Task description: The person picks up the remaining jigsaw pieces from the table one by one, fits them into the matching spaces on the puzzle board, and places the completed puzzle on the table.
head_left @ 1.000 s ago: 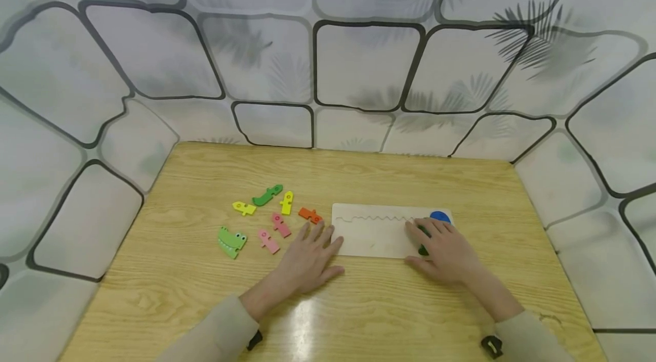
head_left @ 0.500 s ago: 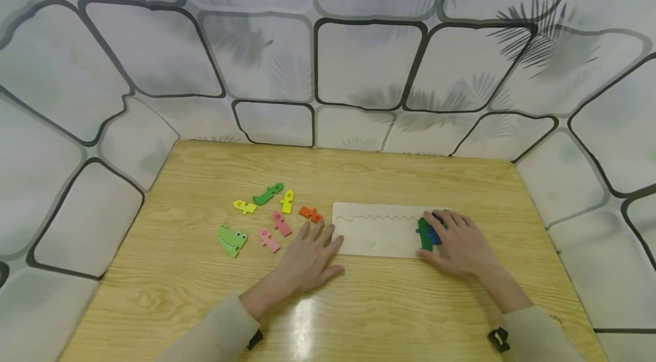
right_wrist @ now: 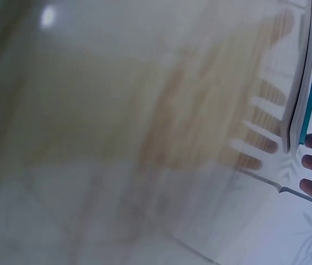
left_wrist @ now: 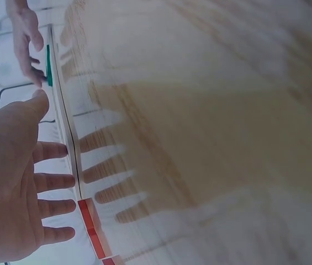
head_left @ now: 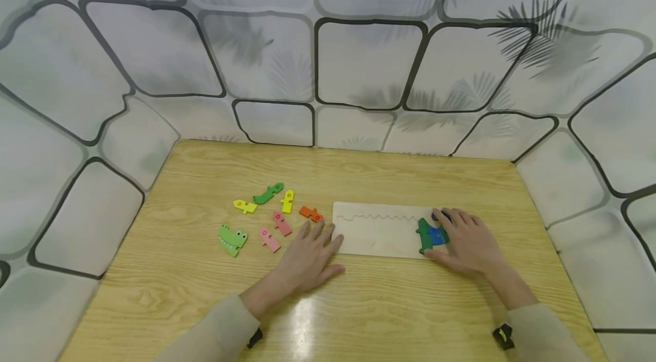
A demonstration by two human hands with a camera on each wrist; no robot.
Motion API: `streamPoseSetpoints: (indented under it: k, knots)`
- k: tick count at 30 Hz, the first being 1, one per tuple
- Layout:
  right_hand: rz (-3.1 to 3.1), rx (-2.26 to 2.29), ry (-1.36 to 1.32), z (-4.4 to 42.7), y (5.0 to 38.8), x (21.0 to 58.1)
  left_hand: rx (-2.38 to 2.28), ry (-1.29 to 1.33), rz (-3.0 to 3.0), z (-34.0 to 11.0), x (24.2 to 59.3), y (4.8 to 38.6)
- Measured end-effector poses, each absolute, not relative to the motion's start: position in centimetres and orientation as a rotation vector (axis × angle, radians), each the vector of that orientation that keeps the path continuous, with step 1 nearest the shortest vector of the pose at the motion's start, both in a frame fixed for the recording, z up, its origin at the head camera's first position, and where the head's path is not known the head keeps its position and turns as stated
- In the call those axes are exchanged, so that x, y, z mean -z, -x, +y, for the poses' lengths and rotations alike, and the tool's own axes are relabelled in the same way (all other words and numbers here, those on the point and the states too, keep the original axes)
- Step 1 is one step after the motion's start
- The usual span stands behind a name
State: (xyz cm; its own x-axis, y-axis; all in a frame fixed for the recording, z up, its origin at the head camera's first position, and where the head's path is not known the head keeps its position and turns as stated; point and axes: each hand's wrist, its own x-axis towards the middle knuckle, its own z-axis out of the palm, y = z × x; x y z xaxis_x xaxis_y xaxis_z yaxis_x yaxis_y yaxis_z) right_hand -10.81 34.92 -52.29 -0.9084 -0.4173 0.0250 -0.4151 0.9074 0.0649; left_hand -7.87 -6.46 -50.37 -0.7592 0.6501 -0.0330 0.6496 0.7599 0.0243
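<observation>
Our right hand [head_left: 471, 242] has slid a bit toward three o'clock, so we now see more of the dark green piece [head_left: 424, 235] and the blue piece [head_left: 437, 235]. Our left hand [head_left: 307, 259] has stayed put.

Those two pieces sit side by side at the three o'clock end of the pale board [head_left: 376, 237]. The board's long way runs from nine to three, but the dark green piece stands across it, twelve to six. Our right hand is much nearer: the pieces lie at its nine o'clock, and just before three from our left hand. Our right hand's thumb and fingers are wide apart, touching the pieces; part is hidden under them.

Our left hand is spread flat, fingertips by the board's nine o'clock end. The orange piece [head_left: 310, 213] is at its twelve, and the crocodile head [head_left: 232, 241] just past its nine.
</observation>
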Motion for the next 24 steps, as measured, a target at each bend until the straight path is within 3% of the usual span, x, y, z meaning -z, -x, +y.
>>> streamPoseSetpoints:
  k: [24]
  knots:
    - [-3.052, 0.12, -0.627, 37.5, 11.3, 52.4, -0.027, -1.067, 2.907, -6.5, 50.4, 7.9]
